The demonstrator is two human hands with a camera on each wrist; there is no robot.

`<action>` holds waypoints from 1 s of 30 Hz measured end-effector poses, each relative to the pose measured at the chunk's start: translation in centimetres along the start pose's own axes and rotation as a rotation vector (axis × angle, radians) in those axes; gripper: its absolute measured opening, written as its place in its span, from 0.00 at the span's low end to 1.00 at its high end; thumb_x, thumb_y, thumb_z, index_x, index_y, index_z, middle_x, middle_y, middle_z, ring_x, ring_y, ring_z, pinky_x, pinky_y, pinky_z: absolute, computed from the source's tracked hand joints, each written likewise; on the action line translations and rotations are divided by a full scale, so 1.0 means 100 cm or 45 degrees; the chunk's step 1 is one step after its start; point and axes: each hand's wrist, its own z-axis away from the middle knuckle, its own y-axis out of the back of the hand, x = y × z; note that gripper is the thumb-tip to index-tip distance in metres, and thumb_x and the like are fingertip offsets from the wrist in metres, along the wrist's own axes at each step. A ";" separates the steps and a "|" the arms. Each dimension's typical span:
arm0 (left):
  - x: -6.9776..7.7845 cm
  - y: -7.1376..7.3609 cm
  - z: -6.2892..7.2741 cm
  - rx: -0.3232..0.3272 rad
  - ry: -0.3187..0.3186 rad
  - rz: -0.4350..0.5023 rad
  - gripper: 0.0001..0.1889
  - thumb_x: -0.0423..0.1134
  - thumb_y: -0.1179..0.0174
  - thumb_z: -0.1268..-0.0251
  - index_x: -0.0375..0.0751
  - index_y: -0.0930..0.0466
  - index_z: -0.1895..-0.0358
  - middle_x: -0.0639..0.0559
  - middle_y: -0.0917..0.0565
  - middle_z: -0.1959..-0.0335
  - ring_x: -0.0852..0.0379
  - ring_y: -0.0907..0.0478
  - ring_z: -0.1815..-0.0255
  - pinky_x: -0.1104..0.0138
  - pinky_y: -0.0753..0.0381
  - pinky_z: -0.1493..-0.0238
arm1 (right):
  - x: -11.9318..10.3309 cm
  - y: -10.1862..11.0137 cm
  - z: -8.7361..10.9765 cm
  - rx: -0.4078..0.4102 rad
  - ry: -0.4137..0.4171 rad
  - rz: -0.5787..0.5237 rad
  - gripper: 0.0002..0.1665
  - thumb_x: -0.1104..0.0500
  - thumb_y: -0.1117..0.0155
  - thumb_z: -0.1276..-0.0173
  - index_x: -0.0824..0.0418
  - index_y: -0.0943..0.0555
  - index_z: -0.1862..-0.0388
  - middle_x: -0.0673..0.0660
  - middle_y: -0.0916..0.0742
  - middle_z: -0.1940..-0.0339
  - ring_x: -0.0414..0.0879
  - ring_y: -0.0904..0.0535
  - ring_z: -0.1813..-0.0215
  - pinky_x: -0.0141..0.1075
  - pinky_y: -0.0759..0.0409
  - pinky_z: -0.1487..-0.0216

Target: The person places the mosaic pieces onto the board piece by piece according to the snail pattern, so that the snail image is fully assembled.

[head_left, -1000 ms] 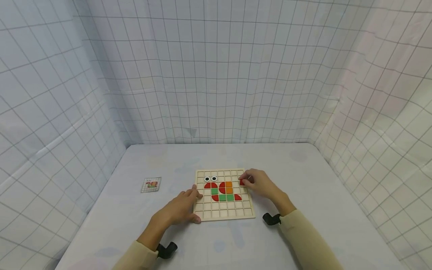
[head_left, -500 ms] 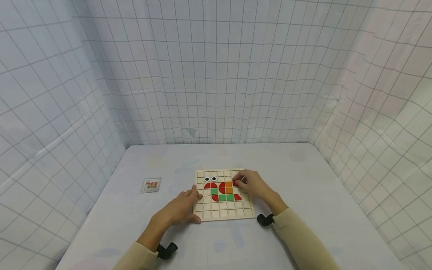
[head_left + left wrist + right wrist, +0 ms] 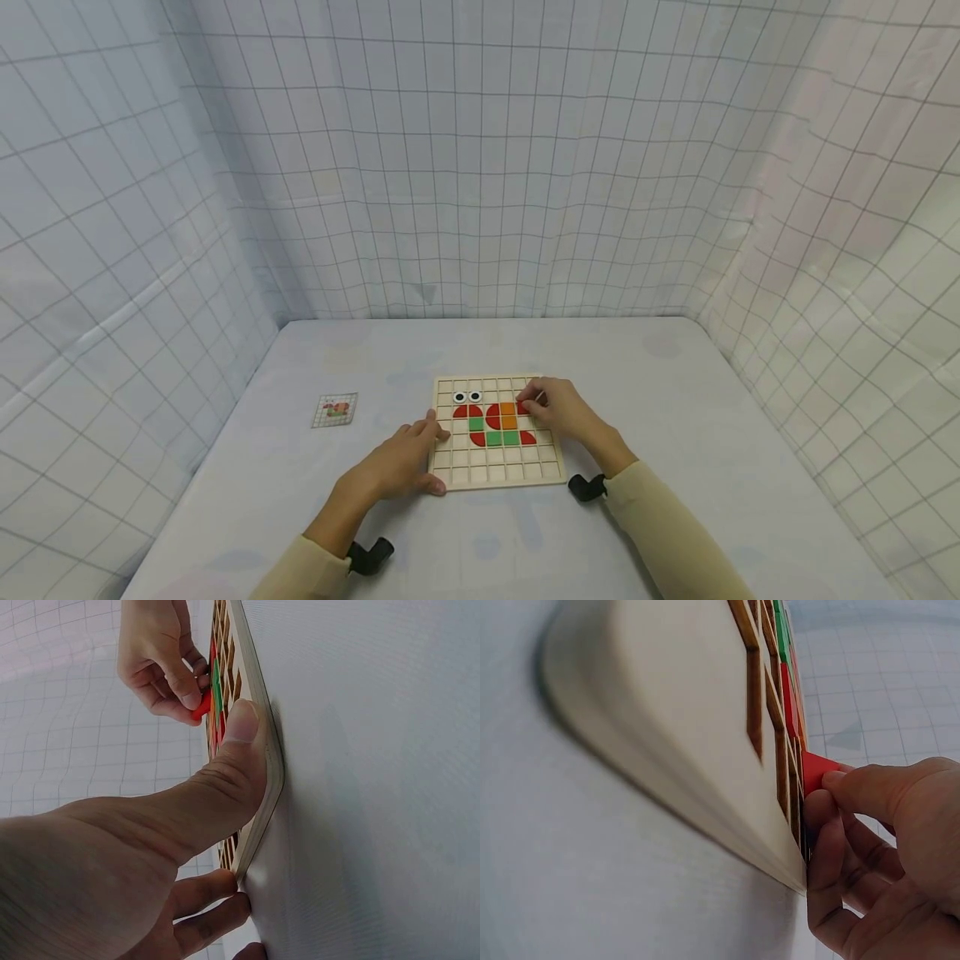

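A wooden grid board (image 3: 498,477) lies on the table, with red, green and orange tiles in its squares and two eye pieces (image 3: 467,397) near its top left. My right hand (image 3: 567,410) pinches a red tile (image 3: 815,771) between thumb and fingertips, close over the grid beside the upper orange tile (image 3: 508,409). In the head view those fingers hide most of the tile. At the board's left side rests my left hand (image 3: 397,465), its straight thumb (image 3: 242,724) lying on the rim near the front corner and other fingers along the edge.
Left of the board lies a small picture card (image 3: 335,410) with a gridded coloured figure. A white cloth covers the table (image 3: 660,517). Grid-patterned curtains (image 3: 495,208) stand behind it and on both sides. A black strap device (image 3: 587,487) sits at my right wrist.
My right hand has moved left with the red tile, from the board's right edge to beside the orange tiles, and then stayed there. The left hand keeps its place.
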 end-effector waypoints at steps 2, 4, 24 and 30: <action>0.000 -0.001 0.000 -0.001 0.003 -0.003 0.43 0.47 0.11 0.38 0.39 0.23 0.23 0.26 0.37 0.06 0.26 0.29 0.12 0.33 0.25 0.14 | 0.001 0.000 0.000 0.000 0.004 -0.004 0.05 0.63 0.27 0.13 0.56 0.07 0.49 0.53 0.05 0.52 0.41 0.14 0.54 0.37 0.11 0.47; 0.000 -0.001 -0.001 -0.002 0.006 -0.007 0.43 0.47 0.11 0.38 0.39 0.22 0.23 0.26 0.37 0.06 0.27 0.29 0.12 0.33 0.24 0.14 | 0.001 -0.001 0.000 0.006 0.006 -0.007 0.05 0.63 0.27 0.14 0.57 0.07 0.49 0.53 0.05 0.52 0.40 0.14 0.55 0.37 0.11 0.48; 0.002 0.001 -0.001 0.000 0.026 -0.008 0.44 0.47 0.10 0.40 0.40 0.22 0.23 0.27 0.37 0.06 0.27 0.28 0.12 0.33 0.25 0.14 | -0.008 0.004 0.004 0.047 -0.029 0.005 0.04 0.64 0.21 0.19 0.58 0.03 0.52 0.52 0.04 0.54 0.42 0.15 0.55 0.41 0.08 0.44; 0.002 0.000 -0.001 0.002 0.024 -0.003 0.45 0.47 0.10 0.40 0.40 0.23 0.22 0.27 0.36 0.06 0.27 0.28 0.12 0.33 0.26 0.13 | -0.005 0.002 0.003 0.048 -0.038 0.010 0.03 0.63 0.21 0.19 0.58 0.03 0.52 0.51 0.05 0.55 0.41 0.16 0.56 0.37 0.10 0.47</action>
